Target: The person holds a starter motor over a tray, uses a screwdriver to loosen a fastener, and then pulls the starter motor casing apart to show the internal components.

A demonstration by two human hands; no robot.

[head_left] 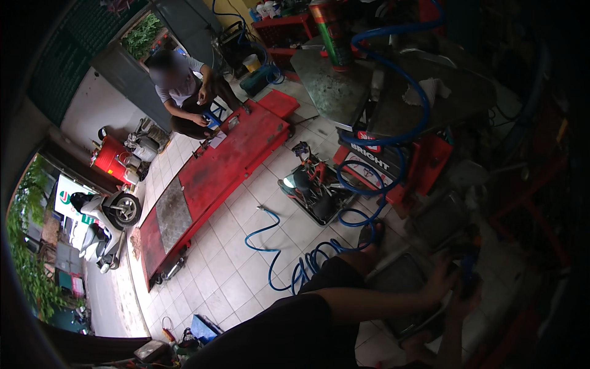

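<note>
In the dim lower right, my left hand (437, 284) reaches in from the left, its fingers curled at a small dark object with a blue part (469, 265). My right hand (462, 301) is close beside it, closed at the same object. Shadow and blur hide what kind of object it is and how the fingers grip it. Below my left forearm lies a shallow dark tray (402, 275) on the floor. Another dark tray (439, 218) stands just beyond my hands.
A coiled blue air hose (313, 261) trails over the tiled floor. Beside it sits a tray of tools (316, 197). A long red lift platform (227, 157) crosses the middle, where another person (184, 92) sits. A can (332, 37) stands on the metal worktop (335, 89). A scooter (107, 224) is parked outside.
</note>
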